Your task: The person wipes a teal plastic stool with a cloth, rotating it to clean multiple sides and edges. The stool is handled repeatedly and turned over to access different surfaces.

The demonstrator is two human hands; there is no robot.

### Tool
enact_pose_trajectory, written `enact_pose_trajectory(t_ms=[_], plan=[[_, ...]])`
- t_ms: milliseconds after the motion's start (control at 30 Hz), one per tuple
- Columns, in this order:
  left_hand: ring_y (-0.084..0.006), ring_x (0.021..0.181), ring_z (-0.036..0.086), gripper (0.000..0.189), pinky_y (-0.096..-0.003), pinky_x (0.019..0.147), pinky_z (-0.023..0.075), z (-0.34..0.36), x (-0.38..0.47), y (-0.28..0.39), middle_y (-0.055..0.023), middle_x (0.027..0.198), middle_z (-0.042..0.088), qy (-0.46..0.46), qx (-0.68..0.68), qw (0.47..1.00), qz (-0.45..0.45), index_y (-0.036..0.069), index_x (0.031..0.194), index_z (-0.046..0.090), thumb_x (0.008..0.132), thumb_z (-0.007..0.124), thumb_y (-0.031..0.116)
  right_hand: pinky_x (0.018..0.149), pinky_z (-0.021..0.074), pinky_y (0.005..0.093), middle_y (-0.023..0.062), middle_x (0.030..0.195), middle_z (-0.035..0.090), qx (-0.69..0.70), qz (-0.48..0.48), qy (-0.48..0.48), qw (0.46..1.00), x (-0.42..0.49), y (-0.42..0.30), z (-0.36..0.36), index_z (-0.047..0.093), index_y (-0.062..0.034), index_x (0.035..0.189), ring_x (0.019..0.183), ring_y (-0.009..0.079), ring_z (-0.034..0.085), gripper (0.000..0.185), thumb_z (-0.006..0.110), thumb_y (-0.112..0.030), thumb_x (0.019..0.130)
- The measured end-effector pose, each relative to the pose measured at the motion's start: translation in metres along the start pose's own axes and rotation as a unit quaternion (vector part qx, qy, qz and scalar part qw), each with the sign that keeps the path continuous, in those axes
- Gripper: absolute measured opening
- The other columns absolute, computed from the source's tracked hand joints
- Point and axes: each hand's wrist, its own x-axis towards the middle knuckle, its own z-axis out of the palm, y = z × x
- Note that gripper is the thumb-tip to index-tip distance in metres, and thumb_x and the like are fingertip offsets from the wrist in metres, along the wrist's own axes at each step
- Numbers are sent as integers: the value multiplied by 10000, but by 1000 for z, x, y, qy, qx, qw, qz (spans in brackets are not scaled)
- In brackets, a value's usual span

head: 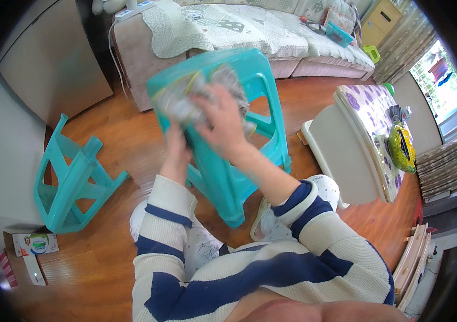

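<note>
A teal plastic stool [220, 177] stands upright in front of me between my feet. Across its seat lies a grey cloth with yellow edging [180, 98], blurred by motion. My right hand [222, 118] is on this cloth, its fingers bunching it against the seat. At the seat's near left edge, my left hand [178, 143] grips the stool just below the cloth; its fingertips are hidden. A second teal stool [69, 173] lies tipped over on the wooden floor to the left, legs pointing up and outward.
A sofa with a quilted cover [248, 30] runs along the back. To the right stands a cream table [341, 149] with a flowered cover and a yellow-green basket [401, 147] on top. An opened cardboard box [21, 261] sits at lower left, near the wall.
</note>
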Motion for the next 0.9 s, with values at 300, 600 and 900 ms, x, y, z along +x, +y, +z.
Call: enact_pose_trajectory(t_ms=[300,600,900], plan=[[-263,1128,605,696,-411,960,514,-2,7,12,-142,1285,601,7,-78,996,-33,52,1386,471,920,618,548,949,438,439,36,1394,547,-28,-31,-161,986,-130,-5,-33,710,-157,926,1285,308,494,305,764,-104,630],[-265,1182,570,675,-424,1008,484,2,2,7,-135,1343,561,-6,-124,991,-58,16,1385,454,918,669,454,950,440,465,84,1324,601,40,-8,-230,972,-178,-5,-67,709,-112,951,1227,341,527,357,761,-79,600],[-265,1192,568,637,-419,998,494,-4,9,9,-129,1342,559,-25,-49,998,-4,21,1395,450,989,524,506,982,452,452,147,1273,558,44,11,-36,998,-7,-25,-47,646,-81,1130,1180,374,505,500,744,-41,641]])
